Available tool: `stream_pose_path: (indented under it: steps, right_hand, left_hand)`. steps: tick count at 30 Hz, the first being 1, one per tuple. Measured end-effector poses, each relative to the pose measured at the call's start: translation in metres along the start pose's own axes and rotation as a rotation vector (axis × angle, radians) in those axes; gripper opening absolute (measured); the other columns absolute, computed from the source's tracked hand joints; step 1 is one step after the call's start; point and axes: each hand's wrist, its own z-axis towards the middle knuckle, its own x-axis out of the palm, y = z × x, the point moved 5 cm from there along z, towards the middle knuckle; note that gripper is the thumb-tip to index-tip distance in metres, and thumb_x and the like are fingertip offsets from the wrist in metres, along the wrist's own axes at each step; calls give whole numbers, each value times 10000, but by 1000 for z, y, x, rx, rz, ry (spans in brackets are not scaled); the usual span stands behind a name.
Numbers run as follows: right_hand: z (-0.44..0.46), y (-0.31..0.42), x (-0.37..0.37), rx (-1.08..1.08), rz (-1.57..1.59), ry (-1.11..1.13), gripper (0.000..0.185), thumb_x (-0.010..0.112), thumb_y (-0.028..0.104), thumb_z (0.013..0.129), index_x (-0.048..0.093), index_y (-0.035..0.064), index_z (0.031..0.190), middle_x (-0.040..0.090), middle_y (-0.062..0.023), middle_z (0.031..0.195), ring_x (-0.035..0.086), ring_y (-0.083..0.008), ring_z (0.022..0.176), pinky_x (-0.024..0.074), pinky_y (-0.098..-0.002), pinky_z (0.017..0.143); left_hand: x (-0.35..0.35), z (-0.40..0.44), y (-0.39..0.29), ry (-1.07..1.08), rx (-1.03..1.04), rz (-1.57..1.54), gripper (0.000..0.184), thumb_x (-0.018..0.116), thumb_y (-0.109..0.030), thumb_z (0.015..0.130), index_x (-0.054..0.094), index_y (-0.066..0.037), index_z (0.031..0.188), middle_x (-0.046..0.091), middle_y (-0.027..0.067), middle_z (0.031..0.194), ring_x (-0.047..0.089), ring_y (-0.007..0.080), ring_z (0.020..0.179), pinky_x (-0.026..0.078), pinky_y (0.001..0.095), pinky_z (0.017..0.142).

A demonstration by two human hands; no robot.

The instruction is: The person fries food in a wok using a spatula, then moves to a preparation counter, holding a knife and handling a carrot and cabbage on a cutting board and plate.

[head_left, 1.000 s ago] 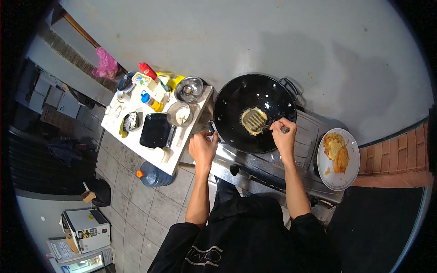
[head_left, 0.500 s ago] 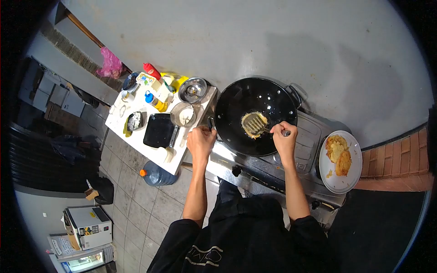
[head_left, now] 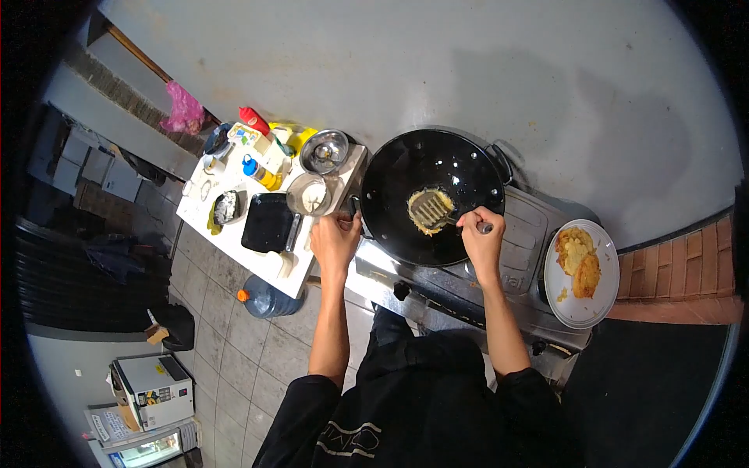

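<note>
A black wok (head_left: 390, 168) sits on the gas stove (head_left: 530, 238), with a round, pale-yellow fritter (head_left: 420, 221) frying in it. My right hand (head_left: 480, 234) is closed around the handle of a slotted spatula (head_left: 431, 209), whose metal blade lies over the fritter and hides part of it. At the wok's left side, my left hand (head_left: 335, 237) has its fingers curled at the lower end of the loop handle (head_left: 354, 206); the fingers cover their contact point. Browned fritters (head_left: 577, 257) lie on a white plate (head_left: 605, 300) to the right.
On the white table (head_left: 234, 242) to the left stand a black square pan (head_left: 266, 223), a bowl of white batter (head_left: 312, 196), a steel bowl (head_left: 324, 151), a blue-capped oil bottle (head_left: 262, 172) and a red bottle (head_left: 253, 120). A water jug (head_left: 269, 297) stands on the floor.
The view has shifted slightly, moving most things a little left in the picture. My hands keep their places at the wok handle and the spatula, and the blade stays over the fritter.
</note>
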Motion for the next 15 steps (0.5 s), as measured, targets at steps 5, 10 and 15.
stream_pose_path:
  steps: [5, 10, 15]
  right_hand:
    - [2, -3, -2, -2, -14, 1, 158, 516, -18, 764, 566, -49, 617, 592, -105, 545, 539, -118, 510, 407, -282, 516]
    - [9, 6, -12, 104, -16, -14, 179, 501, -10, 779, 581, -49, 624, 596, -88, 547, 530, -99, 504, 401, -274, 495]
    - [12, -1, -9, -34, -13, 57, 197, 492, -14, 783, 557, -46, 600, 595, -83, 550, 530, -91, 503, 400, -269, 488]
  left_hand:
    - [2, -2, 0, 43, -13, -38, 319, 751, -322, 753, 712, -7, 787, 611, 115, 576, 623, 292, 566, 465, 388, 552]
    - [4, -2, 2, 28, 8, -41, 309, 748, -311, 754, 711, -6, 792, 604, 113, 572, 620, 291, 561, 465, 387, 553]
    - [3, 0, 4, 45, 18, -46, 301, 747, -302, 752, 707, -5, 787, 602, 110, 572, 620, 292, 562, 470, 384, 558]
